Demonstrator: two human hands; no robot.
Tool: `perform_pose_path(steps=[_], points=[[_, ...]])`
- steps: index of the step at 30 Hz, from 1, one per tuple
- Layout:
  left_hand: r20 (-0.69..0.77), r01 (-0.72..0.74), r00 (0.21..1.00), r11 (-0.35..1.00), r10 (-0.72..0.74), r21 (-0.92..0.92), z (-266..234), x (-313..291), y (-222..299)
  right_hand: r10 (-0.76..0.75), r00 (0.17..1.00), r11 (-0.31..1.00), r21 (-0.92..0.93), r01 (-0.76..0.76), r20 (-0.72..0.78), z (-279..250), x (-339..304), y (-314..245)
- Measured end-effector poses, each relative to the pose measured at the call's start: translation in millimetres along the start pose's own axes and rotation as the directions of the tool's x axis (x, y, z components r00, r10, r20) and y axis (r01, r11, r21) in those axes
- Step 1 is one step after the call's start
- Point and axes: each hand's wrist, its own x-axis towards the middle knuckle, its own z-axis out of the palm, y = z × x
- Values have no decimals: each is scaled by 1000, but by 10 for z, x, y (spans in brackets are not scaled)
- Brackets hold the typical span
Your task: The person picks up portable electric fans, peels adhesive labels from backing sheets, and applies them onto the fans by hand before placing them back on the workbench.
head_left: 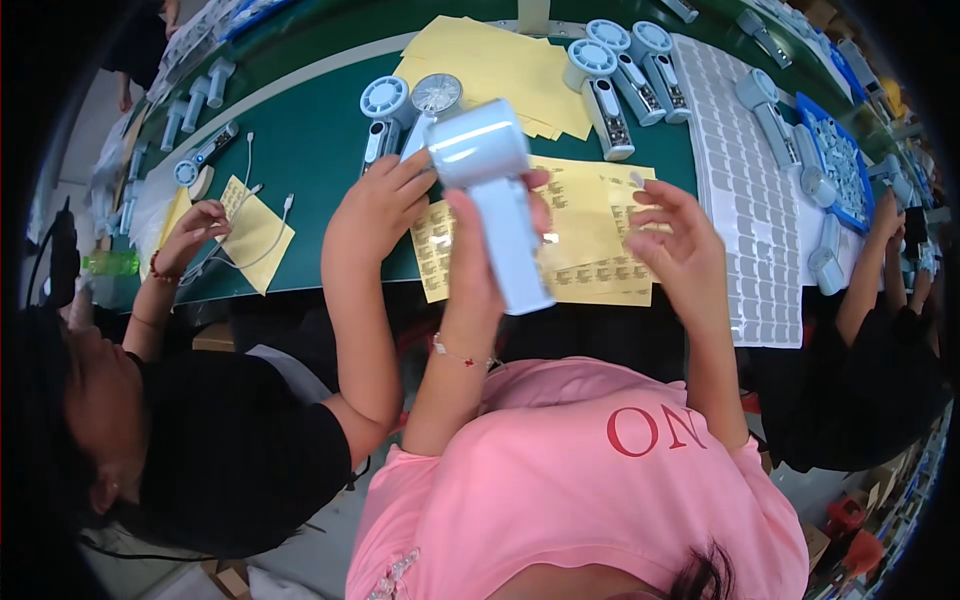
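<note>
My left hand [480, 245] is wrapped round the handle of a light blue handheld fan [482, 145], held tilted above the table with its round head up. My right hand [680, 240] is raised to the right of the fan, fingers curled. A small pale label [637, 179] shows at its index fingertip. Below both hands lies a yellow label sheet [600, 285] printed with rows of small dark labels. Part of that sheet is hidden by my left hand and the fan.
Several fans [602, 95] lie beyond, beside blank yellow sheets [480, 55]. A sheet of grey stickers [755, 230] runs along the right, near a blue tray [835, 160] of small parts. At left, a co-worker's hand [385, 200] is close to another fan [385, 100]; a white cable [240, 220] lies there.
</note>
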Motion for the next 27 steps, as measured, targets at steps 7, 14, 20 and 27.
perform_pose_path(steps=[7,14,20,27], points=[[-219,113,975,938,-41,328,-156,77,101,-133,982,875,-450,180,134,247,18,207],[-177,155,983,728,-47,668,-65,146,-13,-158,985,870,-482,106,-68,54,-83,95],[-113,102,993,658,-26,746,-34,228,-174,-193,841,672,-557,489,505,-32,-429,261],[-82,92,996,560,-43,823,-30,390,-220,-272,858,674,-550,493,436,-136,-122,423]])
